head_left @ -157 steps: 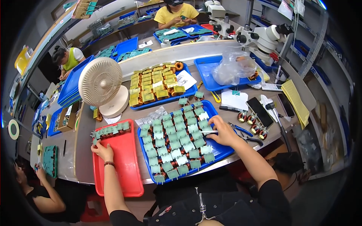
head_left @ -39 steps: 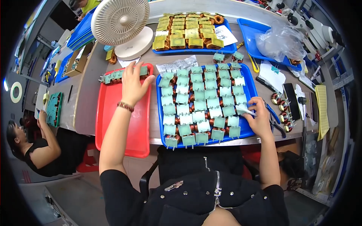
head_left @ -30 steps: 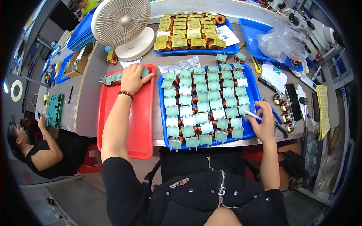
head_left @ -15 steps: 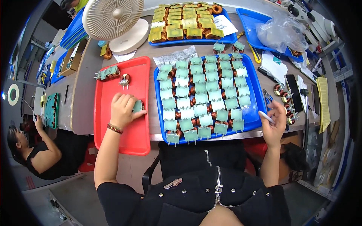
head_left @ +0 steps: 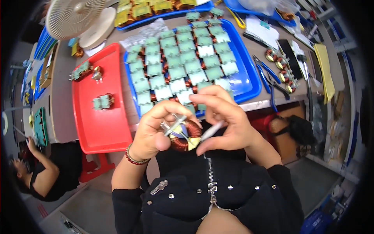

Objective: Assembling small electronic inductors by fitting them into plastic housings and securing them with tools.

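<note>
My left hand [head_left: 148, 126] grips a toroidal coil [head_left: 193, 129] with copper winding, yellow tape and metal pins, in front of my chest. A slim white stick [head_left: 212, 131] is in my right hand [head_left: 233, 124], its tip close to the coil's right side; whether they touch I cannot tell. Just beyond, a blue tray [head_left: 249, 84] holds rows of coils topped with pale green boards [head_left: 187, 56]. In the red tray [head_left: 101, 134] on the left lie a few more coils, one with a green board [head_left: 102, 102] nearest to me.
Pliers [head_left: 269, 76] and several bare coils [head_left: 281, 64] lie right of the blue tray. A fan [head_left: 74, 17] stands at the far left. Behind sits another blue tray with yellow-topped coils [head_left: 141, 11]. Another person [head_left: 41, 171] sits at the left.
My left hand has left the red tray and come to the middle, now holding a coil. My right hand has moved in from the right with the white stick. The view has shifted.
</note>
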The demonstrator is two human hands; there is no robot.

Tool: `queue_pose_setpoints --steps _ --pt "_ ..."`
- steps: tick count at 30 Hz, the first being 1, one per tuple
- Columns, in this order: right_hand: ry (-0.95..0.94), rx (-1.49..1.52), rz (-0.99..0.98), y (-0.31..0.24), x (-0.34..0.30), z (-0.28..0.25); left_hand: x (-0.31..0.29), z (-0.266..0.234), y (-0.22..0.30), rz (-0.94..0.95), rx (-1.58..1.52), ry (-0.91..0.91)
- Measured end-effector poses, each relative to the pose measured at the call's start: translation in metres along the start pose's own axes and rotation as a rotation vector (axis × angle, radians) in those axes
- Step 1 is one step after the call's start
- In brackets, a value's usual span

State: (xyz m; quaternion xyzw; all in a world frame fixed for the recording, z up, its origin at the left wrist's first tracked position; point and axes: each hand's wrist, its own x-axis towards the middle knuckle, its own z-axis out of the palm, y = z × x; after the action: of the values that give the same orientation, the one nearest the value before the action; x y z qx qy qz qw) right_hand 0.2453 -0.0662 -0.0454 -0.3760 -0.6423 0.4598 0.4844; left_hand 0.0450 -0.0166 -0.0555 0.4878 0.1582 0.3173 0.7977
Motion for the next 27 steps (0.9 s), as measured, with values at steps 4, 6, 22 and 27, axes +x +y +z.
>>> queue_pose_setpoints --steps 4,6,22,27 --pt "0.035 0.048 -0.148 0.006 -0.011 -0.007 0.021 0.026 -0.007 -0.095 -0.208 0.069" --pt "0.082 0.187 -0.006 0.003 -0.021 -0.008 0.025 0.034 -0.010 -0.063 -0.207 0.049" --pt "0.240 -0.243 -0.269 0.012 -0.035 -0.022 0.023 0.072 -0.032 0.022 -0.209 0.136" --pt "0.214 -0.224 -0.210 0.013 -0.044 -0.025 0.021 0.065 -0.057 0.149 0.171 0.195"
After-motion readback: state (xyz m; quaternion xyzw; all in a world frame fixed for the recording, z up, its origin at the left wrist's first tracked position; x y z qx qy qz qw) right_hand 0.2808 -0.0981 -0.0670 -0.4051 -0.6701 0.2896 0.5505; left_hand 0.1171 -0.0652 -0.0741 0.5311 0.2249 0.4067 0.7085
